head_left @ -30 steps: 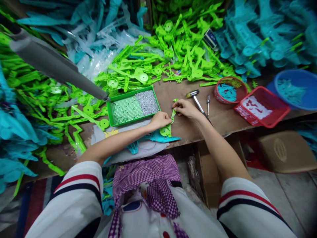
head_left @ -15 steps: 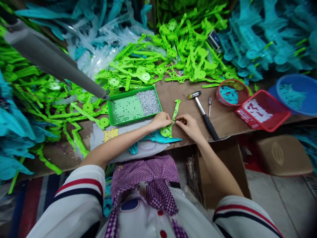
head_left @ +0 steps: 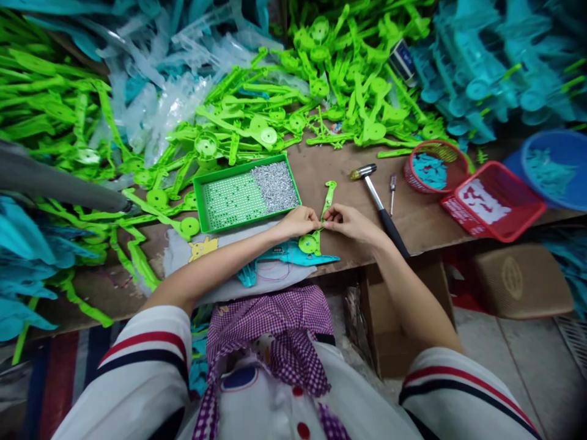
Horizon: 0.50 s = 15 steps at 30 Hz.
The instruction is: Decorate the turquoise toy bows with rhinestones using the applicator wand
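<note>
A long bright-green plastic part [head_left: 329, 194] with a round disc end lies over a turquoise plastic shell [head_left: 300, 255] at the bench's front edge. Fingers of my left hand [head_left: 300, 221] are closed on the green part's middle from the left. My right hand [head_left: 351, 221] pinches at the same spot from the right; any small piece between its fingertips is hidden. Thin wires curl by the shell, which rests on a grey cloth [head_left: 177, 253] with a yellow printed figure. Just behind my left hand stands a green tray [head_left: 202, 208] holding many small metal pieces.
To the right lie a hammer [head_left: 385, 214] and a small screwdriver [head_left: 392, 192]. Beyond them are a red round basket [head_left: 413, 180], a red square basket [head_left: 518, 223] and a blue basin [head_left: 580, 177]. Green parts [head_left: 257, 131] heap at the back. A grey bar [head_left: 59, 177] juts in from the left.
My right hand has moved slightly left, its fingers now drawn together at the green part. The left hand stays almost in place. The view has shifted a little, and the grey bar appears lower.
</note>
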Tool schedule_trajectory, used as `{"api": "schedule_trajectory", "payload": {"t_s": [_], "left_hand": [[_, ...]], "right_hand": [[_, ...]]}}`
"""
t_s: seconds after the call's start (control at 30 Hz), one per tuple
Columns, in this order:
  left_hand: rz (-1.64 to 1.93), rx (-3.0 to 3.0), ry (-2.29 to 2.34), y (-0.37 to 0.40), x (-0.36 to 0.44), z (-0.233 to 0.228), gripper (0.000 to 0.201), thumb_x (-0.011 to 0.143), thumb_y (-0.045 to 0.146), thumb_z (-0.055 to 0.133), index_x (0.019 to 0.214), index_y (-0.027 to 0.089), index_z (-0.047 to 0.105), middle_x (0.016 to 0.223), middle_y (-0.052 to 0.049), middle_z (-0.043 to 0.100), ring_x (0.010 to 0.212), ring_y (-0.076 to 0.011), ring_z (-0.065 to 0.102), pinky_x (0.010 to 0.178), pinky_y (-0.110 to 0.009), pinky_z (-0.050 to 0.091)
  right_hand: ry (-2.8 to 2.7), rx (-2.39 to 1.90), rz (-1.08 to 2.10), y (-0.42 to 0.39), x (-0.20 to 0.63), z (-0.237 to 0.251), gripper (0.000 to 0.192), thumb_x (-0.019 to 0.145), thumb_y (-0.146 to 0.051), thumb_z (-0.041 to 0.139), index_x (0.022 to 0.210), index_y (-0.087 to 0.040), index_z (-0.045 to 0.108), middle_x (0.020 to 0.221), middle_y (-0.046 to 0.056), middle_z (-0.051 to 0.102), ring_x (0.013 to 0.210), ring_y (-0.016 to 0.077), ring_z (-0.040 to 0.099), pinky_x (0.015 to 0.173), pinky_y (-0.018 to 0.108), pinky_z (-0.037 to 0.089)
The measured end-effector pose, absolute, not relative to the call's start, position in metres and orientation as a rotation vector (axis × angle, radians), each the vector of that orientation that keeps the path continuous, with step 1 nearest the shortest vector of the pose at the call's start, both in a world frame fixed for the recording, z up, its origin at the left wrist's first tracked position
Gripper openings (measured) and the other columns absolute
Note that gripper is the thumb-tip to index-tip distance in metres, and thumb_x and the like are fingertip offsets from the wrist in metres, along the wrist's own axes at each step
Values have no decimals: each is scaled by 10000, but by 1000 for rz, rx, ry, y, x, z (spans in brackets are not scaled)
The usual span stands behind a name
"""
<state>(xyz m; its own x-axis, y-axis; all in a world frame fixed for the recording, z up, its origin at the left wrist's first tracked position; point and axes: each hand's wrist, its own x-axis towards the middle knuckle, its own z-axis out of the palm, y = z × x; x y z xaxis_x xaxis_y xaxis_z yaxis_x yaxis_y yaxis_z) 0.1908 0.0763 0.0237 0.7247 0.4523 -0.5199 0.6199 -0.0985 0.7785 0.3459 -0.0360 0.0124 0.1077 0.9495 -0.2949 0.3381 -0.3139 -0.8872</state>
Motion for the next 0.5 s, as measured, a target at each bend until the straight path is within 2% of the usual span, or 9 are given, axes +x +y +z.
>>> {"api": "schedule_trajectory", "payload": {"t_s": [0.23,0.5], "left_hand": [[-188,1669,769,78,182,28,106,800,185,630,704,158,597,530,66,501,450,-73,426,476,-218,287],[-151,1857,734,78,179,25,83,787,176,617,747,139,679,597,35,586,541,-96,487,553,-224,353]], "right_hand": [[-1357,-1935,1169,-32,344,11,159,791,-302,669,890,-217,578,775,-14,583,708,140,513,652,285,371],[-1386,-2026,1074,-33,341,16,156,789,-298,683,880,-221,583,798,-11,597,702,138,510,648,286,363]]}}
